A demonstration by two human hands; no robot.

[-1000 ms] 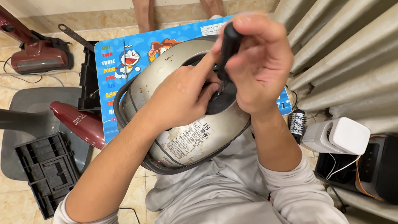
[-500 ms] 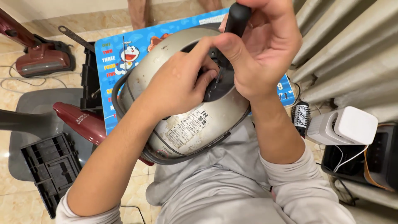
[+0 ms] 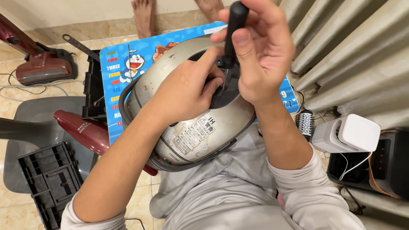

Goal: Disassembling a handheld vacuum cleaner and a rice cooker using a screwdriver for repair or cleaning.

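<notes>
Your right hand [image 3: 260,55] is closed around the black handle of a screwdriver [image 3: 233,32], its tip pointing down into the dark centre of the upturned rice cooker [image 3: 187,127] resting on your lap. Your left hand [image 3: 187,91] lies on the cooker's base, fingers curled beside the tip, gripping nothing. A blue picture mat [image 3: 128,64] lies beyond it, and a red vacuum cleaner [image 3: 40,64] sits far left on the floor.

screwdriver [image 3: 233,30] tip hidden behind left hand [image 3: 187,91], handle top cut off, another person's feet [image 3: 145,15] cropped
</notes>
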